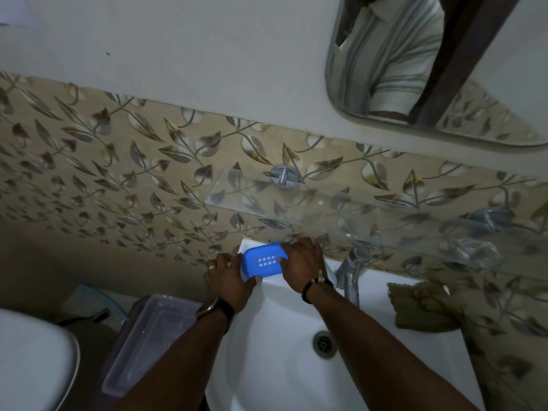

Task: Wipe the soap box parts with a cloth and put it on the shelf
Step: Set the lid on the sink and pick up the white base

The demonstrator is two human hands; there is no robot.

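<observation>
A blue soap box (261, 260) with a grid of small drain holes sits at the back left corner of the white sink (278, 345). My left hand (229, 277) grips its left end. My right hand (302, 264) holds its right end, thumb on the top face. A paler part shows just under the blue piece, mostly hidden by my hands. A tan cloth (421, 307) lies crumpled on the sink's right rim. A glass shelf (370, 215) is fixed to the tiled wall above the sink.
A chrome tap (354, 271) stands right of my right hand. The drain (324, 342) is in the basin. A clear plastic container (148, 339) stands left of the sink, a white toilet (32, 360) further left. A mirror (430, 63) hangs above the shelf.
</observation>
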